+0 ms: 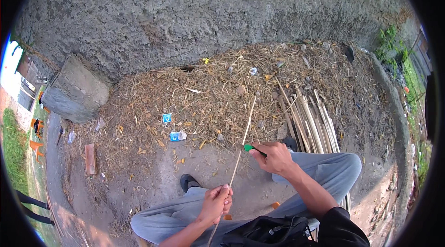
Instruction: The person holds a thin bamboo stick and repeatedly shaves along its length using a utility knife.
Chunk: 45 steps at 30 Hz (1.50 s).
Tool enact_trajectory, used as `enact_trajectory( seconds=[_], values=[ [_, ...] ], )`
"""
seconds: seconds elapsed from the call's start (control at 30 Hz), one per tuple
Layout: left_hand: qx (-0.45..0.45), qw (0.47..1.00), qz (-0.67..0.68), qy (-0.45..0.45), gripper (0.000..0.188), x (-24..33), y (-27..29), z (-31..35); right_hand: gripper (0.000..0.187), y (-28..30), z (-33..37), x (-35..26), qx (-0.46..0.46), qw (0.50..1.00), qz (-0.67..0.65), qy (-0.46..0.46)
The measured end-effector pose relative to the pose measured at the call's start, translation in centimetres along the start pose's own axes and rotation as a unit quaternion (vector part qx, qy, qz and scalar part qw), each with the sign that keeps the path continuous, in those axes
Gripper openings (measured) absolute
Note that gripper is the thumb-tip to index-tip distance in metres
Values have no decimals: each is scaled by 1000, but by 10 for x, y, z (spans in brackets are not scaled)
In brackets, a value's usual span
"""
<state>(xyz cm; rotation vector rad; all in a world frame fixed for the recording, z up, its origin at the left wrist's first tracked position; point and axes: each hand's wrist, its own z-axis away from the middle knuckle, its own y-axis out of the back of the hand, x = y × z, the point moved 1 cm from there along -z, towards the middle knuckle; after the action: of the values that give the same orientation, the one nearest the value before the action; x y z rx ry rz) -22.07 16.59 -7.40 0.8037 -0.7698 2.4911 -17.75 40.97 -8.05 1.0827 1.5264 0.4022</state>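
Note:
My left hand (217, 204) is closed around the lower part of a long, thin pale stick (237, 164), which slants up and away over the ground between my knees. In my right hand (274, 158) is a small green-and-black tool (250, 148), its green end touching or very near the stick about midway along. The fingers hide most of this tool, so its kind does not show. Beside my right knee lies a bundle of split wooden strips (316, 124), some of it passing behind my leg.
A rough grey wall (208, 15) rises beyond ground strewn with straw and leaves. A concrete block (76, 88) stands at the left, near a brick (90, 159). Two small blue packets (167, 117) lie ahead. Orange chairs (36, 150) and another person's legs (34, 210) appear far left.

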Motion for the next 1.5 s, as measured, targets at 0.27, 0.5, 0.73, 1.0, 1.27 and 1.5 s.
enact_trajectory(
  seconds=[0.27,0.5,0.73,1.0,1.27,1.5],
  values=[
    [-53,995,16,80,31,-14,0,18,27,30,-14,53,70,987,19,-143],
    [-56,992,82,83,30,-4,13,-3,25,18,4,1,19,995,-73,-66],
    [-23,999,20,-16,32,-14,21,-17,23,-10,13,-7,-7,996,-84,-14],
    [-18,998,0,-56,37,-14,21,-23,24,-15,14,-7,18,994,-103,-9],
    [-44,994,-45,-85,37,-15,25,-32,27,-13,15,-4,4,994,-102,-40],
    [-16,997,-62,-50,37,-17,22,-33,26,-15,16,-2,15,996,-83,-12]
  ],
)
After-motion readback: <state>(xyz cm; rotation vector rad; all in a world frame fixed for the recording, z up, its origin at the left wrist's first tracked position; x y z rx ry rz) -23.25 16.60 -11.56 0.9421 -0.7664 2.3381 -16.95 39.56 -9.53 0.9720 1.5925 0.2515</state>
